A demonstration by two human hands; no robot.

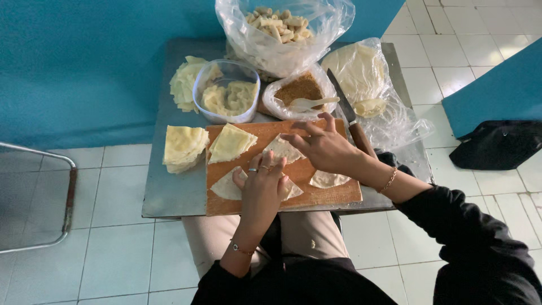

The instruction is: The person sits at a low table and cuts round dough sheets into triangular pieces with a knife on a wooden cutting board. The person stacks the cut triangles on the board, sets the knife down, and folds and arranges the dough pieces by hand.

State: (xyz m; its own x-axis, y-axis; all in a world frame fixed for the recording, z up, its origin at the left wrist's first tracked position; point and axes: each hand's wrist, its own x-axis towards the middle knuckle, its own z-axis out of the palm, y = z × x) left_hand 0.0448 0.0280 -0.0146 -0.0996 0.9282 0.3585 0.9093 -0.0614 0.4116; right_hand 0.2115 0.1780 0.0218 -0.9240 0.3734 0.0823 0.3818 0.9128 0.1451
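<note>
On a wooden cutting board (333, 195) lie thin pale dough wrappers. My left hand (262, 189) presses flat on one triangular wrapper (226, 187) near the board's front edge. My right hand (324, 148) pinches the edge of another wrapper (280, 149) in the board's middle. A further wrapper (328, 179) lies to the right, below my right wrist. A folded stack of wrappers (230, 142) sits on the board's far left corner.
A small metal table (169, 192) carries the board, another wrapper stack (183, 148), a clear bowl (227, 91) of dough, a bag of brown filling (299, 90) with a spoon, a knife (349, 116), a bag of rolled pieces (279, 28) and bagged wrappers (361, 70). A black bag (497, 144) lies on the tiled floor.
</note>
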